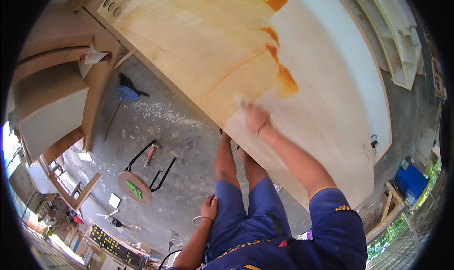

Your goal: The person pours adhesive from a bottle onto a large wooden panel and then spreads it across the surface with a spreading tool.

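A large pale wooden panel (326,128) lies slantwise in front of me. Its upper left part carries a yellowish wet coat, with thick orange-brown glue (286,81) pooled along the boundary of the coated area. My right hand (257,118) is closed over the panel, near its lower left edge. A pale, motion-blurred thing shows at its fingertips, too smeared to name. My left hand (208,207) rests against my thigh at the blue shorts, fingers curled, with nothing visible in it.
On the grey floor to the left are a round stool (134,186) with black legs, a hammer (151,154) and a blue rake (126,92). A wooden cabinet (56,109) stands beyond. White shelving (392,38) is at far right, with a blue container (410,181) below.
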{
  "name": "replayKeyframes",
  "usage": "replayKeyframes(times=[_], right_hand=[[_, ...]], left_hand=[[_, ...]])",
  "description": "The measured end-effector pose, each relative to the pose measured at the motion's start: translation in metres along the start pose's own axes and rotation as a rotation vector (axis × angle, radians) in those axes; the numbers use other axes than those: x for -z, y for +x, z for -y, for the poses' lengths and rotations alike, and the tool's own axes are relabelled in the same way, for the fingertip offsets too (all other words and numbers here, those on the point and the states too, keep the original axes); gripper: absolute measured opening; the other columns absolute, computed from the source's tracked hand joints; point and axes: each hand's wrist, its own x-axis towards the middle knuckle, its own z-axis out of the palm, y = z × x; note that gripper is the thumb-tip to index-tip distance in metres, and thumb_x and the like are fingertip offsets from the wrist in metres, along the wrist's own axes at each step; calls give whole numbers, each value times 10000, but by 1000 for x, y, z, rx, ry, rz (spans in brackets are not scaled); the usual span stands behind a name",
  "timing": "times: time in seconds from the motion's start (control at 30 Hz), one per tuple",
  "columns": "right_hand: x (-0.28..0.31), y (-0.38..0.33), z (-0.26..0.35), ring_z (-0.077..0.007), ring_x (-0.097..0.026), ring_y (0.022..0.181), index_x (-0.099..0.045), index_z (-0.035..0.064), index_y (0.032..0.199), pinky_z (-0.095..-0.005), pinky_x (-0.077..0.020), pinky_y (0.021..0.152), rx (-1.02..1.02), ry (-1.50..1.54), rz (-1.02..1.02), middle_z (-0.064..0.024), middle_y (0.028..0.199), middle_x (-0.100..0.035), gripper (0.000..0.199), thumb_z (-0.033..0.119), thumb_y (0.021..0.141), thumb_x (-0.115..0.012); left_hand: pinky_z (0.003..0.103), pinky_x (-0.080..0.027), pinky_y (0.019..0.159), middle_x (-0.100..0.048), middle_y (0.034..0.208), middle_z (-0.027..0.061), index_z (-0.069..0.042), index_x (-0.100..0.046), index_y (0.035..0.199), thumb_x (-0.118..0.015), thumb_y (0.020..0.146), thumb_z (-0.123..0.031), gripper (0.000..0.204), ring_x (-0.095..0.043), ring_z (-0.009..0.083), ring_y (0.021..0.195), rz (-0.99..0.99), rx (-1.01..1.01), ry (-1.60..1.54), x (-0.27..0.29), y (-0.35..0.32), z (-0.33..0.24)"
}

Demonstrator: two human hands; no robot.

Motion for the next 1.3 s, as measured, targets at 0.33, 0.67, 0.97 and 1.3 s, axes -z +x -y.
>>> replayKeyframes(times=[0.33,0.67,0.97,1.3], right_hand=[[-44,89,129,-307,-597,844,-504,65,1203,-416,-522,669,231,-87,-168,-176,951,-603,380,164,838,-458],[56,38,-89,-219,-487,1130,-595,273,1155,-417,-384,928,590,-406,115,-4,1162,-572,394,208,767,-574],[-100,-31,62,-381,-423,1162,-426,127,1322,-520,-418,796,29,-78,-157,-160,1272,-448,488,193,839,-457],[31,-30,-67,-365,-627,774,-517,125,1211,-459,-495,677,-261,612,-347,-194,869,-646,412,190,806,-554]], left_hand=[[392,-468,838,-624,1043,204,-71,-590,1140,-509,878,-380,413,-602,352,975,5,-63,-18,-13,11,8],[395,-458,847,-622,1047,199,-81,-587,1145,-495,884,-385,410,-590,358,992,21,-21,-49,-4,15,13],[418,-462,832,-627,1002,218,-81,-594,1133,-483,879,-383,410,-595,377,960,37,-129,158,1,20,-9],[434,-427,900,-579,1127,222,-17,-552,1166,-462,874,-395,486,-546,392,1043,7,-152,325,3,30,-24]])
